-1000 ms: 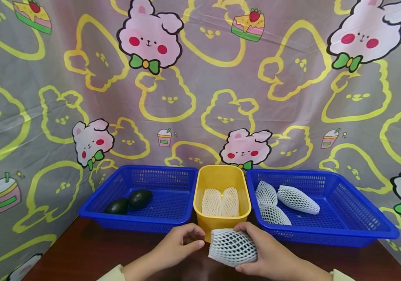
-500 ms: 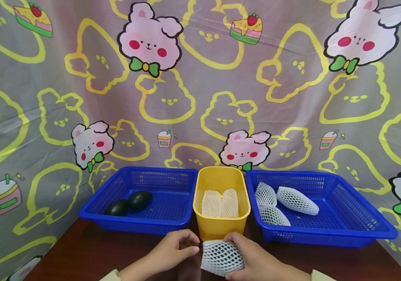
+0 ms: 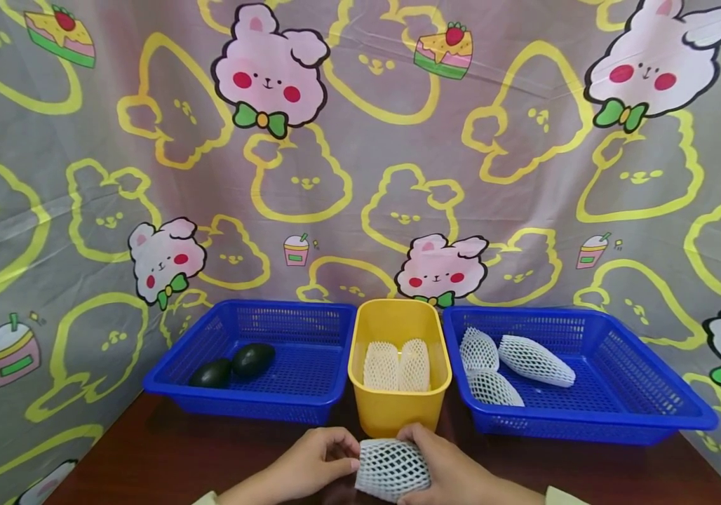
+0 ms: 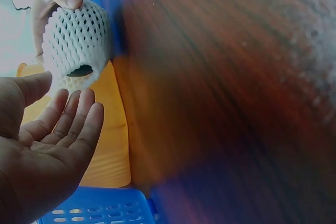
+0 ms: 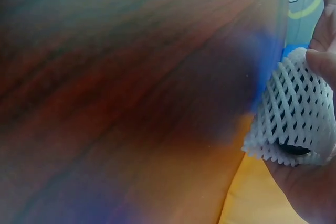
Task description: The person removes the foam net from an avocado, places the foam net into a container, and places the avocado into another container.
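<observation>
My right hand [image 3: 452, 468] grips an avocado wrapped in a white foam net sleeve [image 3: 392, 468], low over the table in front of the yellow bin. Dark avocado skin [image 4: 80, 71] shows through the sleeve's open end in the left wrist view. That end faces my left hand [image 3: 316, 463], whose fingertips are right at its edge. In the left wrist view the left hand's fingers [image 4: 84, 124] are loosely extended, palm up, with nothing between them and the thumb. From the right wrist view, the sleeve [image 5: 294, 103] fits around the fruit with its mesh stretched.
A yellow bin [image 3: 398, 414] holding flat foam sleeves [image 3: 381, 366] stands between two blue baskets. Two bare avocados [image 3: 253, 360] lie in the left basket [image 3: 247, 407]. Several foam-sleeved fruits [image 3: 536, 360] lie in the right basket [image 3: 588, 429]. A patterned curtain [image 3: 360, 140] hangs behind.
Both hands have come down nearer the table's front, and the sleeved avocado has moved down and to the left with the right hand. The left hand stays beside its open end.
</observation>
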A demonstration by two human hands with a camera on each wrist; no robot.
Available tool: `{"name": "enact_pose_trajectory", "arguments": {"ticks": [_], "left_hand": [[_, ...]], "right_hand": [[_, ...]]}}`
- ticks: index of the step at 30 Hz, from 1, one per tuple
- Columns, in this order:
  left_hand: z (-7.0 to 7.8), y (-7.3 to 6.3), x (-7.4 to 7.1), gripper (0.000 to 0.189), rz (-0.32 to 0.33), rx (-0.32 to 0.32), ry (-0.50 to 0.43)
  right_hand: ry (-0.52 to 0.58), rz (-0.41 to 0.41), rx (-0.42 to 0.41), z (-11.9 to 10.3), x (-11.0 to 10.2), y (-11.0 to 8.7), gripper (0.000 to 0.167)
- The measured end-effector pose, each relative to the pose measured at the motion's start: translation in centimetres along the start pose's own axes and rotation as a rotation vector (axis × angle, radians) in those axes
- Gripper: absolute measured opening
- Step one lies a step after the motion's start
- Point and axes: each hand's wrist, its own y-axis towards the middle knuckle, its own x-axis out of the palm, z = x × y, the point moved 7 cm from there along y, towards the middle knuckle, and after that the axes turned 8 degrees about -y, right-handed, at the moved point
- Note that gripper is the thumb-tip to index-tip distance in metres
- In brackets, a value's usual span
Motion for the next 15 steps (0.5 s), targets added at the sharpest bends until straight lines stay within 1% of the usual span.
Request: {"name": "enact_pose_trajectory", "arguments": {"ticks": [4, 8, 12, 15], "left_hand": [[-0.35, 0.01, 0.11, 0.008, -0.002, -0.019, 0.011], [-0.42, 0.03, 0.11, 0.006, 0.0, -0.031, -0.004], [-0.33, 0.0, 0.16, 0.005, 0.001, -0.027, -0.029], [-0.23, 0.0, 0.26, 0.005, -0.002, -0.017, -0.05]], "right_hand": [[0.002, -0.02, 0.04, 0.4, 0.41, -0.07, 0.065], [-0.016, -0.04, 0.078, 0.67, 0.5, -0.08, 0.068], [-0.031, -0.068, 0.113, 0.86, 0.53, -0.05, 0.073], [-0.021, -0.099, 0.137, 1.01, 0.64, -0.02, 0.074]]}}
